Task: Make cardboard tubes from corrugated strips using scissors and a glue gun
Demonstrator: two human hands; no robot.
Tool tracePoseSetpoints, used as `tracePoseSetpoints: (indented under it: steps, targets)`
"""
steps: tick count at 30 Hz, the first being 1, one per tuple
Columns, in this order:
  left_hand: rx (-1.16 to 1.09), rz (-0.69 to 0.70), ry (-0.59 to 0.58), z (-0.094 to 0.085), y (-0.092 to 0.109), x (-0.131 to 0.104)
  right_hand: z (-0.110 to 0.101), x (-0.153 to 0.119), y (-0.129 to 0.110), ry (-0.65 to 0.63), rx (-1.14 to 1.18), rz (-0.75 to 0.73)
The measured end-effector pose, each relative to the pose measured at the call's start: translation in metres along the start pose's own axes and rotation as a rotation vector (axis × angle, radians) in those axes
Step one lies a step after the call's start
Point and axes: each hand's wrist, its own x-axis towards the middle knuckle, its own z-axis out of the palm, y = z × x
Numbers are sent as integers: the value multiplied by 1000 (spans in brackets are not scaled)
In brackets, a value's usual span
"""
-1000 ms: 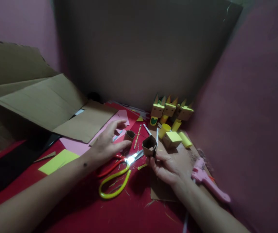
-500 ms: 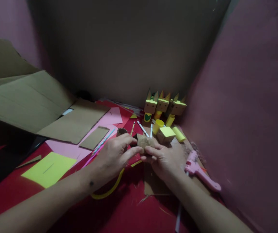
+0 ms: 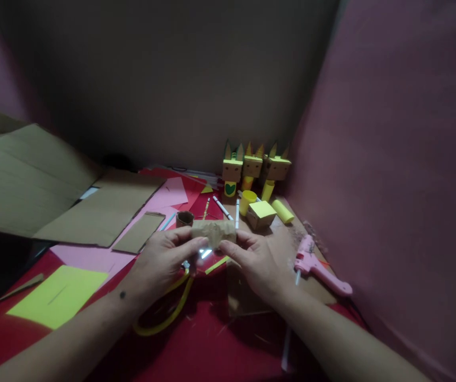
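Observation:
Both hands hold a crinkled piece of brown cardboard (image 3: pixel 214 229) level between them, one end each. My left hand (image 3: pixel 168 254) pinches its left end between thumb and fingers. At the right end, my right hand (image 3: pixel 257 254) grips with the thumb in front and the fingers behind. Just behind the left fingers stands a short brown cardboard tube (image 3: pixel 184 216). Below the held piece lie scissors with yellow handles (image 3: pixel 164 324), partly covered by my left hand. A flat cardboard sheet (image 3: pixel 244 297) lies under my right hand.
Three box-headed cardboard figures (image 3: pixel 233 171) stand at the back. Near them are a yellow cup (image 3: pixel 247 202), a yellow-topped cardboard box (image 3: pixel 260 215) and a yellow paper tube (image 3: pixel 282 211). A pink glue gun (image 3: pixel 319 270) lies right. Large cardboard flaps (image 3: pixel 25 185) and yellow paper (image 3: pixel 59 297) are left.
The cardboard piece, bunched between the fingers before, now shows stretched out lengthwise, with my hands farther apart. The view has shifted slightly right, and the scissors' blades now show.

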Motion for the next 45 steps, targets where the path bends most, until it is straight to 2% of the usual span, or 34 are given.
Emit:
tracePoseSetpoints:
  steps: [4,10,16,23,28,33,40,45]
  targets:
    - [-74,-63,-13,-3,-7,2,-2,2,1,-10,22,51]
    - [-104,-77,-52,-2,-5,1,-1,2,-2,28,4,119]
    - [-118,-127,-25,-1,-5,0,-2,2,-2,34,-23,137]
    - [-127,-106,10,1,-10,4,-7,7,5,29,79,210]
    - [-118,-83,-10,3,-11,5,-8,10,9,40,133,177]
    - [-70,-118,36,6,-8,5,-8,13,9,58,178,268]
    - [35,-26,163,10,1,2,-9,17,11,20,183,275]
    - [-1,-87,132,9,-1,3,-8,18,14,53,182,284]
